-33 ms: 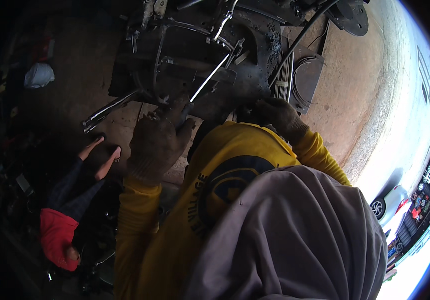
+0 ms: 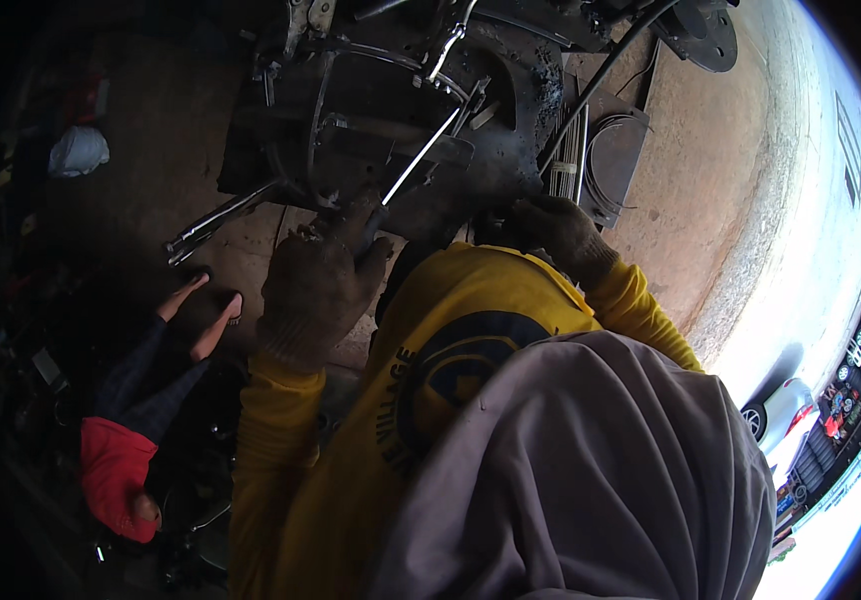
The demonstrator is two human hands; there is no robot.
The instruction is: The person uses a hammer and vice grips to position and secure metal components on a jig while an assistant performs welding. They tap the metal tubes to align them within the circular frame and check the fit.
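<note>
My left hand [image 2: 316, 280], in a dirty knitted work glove, is closed around a dark welding electrode holder [image 2: 369, 236], mostly hidden by the fingers. From it a thin pale welding rod [image 2: 419, 160] slants up and right; its far end is beside a small upright metal piece [image 2: 473, 105] on the dark metal workpiece [image 2: 401, 190]. My right hand [image 2: 563, 232], gloved too, is curled at the near right edge of that workpiece. Its fingers are bent around something dark that I cannot make out.
A bundle of thin rods [image 2: 564, 165] and a coil of wire [image 2: 616, 155] lie right of the workpiece, crossed by a black cable [image 2: 601, 75]. Metal tubes [image 2: 216, 222] jut out left. A person in a red shirt [image 2: 119, 465] is at lower left; a white car [image 2: 786, 420] stands far right.
</note>
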